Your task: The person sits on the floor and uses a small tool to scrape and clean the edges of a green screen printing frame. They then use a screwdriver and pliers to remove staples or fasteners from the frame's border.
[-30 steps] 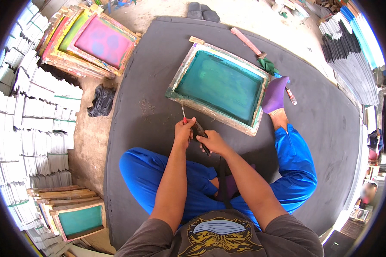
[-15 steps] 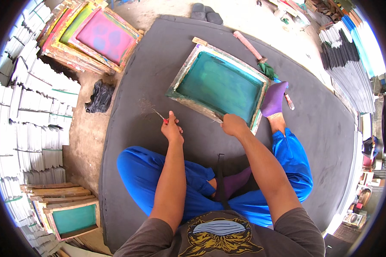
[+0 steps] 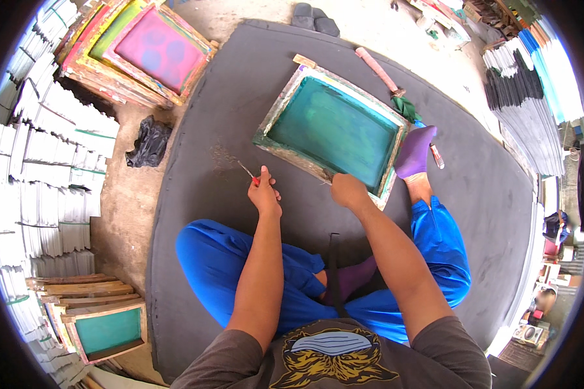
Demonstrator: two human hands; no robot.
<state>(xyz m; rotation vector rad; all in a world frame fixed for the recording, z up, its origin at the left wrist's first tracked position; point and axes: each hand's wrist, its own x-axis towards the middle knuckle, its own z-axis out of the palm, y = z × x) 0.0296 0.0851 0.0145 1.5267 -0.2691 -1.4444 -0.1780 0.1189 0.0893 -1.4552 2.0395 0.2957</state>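
My left hand [image 3: 265, 193] is closed around the red handle of a thin metal tool [image 3: 246, 170], like a slim screwdriver, its shaft pointing up and left over the dark table. My right hand [image 3: 350, 192] is closed at the near edge of a silk-screen frame [image 3: 292, 164]. A thin pale bit shows beside its fingers; what they grip is hidden. Green-blue mesh fills the frame, whose wooden sides are stained with paint. The frame lies at a slant, its right side close to my purple-socked foot [image 3: 414, 152].
Small debris [image 3: 224, 155] lies left of the tool. Beyond the frame rests a pink-handled tool [image 3: 376, 69] with green cloth. A small red-and-white tool [image 3: 437, 157] lies past my foot. Stacked screen frames [image 3: 169, 55], a black plastic bag [image 3: 149, 141] and piled white sheets [image 3: 39, 220] stand left.
My left hand has shifted slightly right, with the red-handled tool still in it. My right hand has moved a little left along the frame's near edge.
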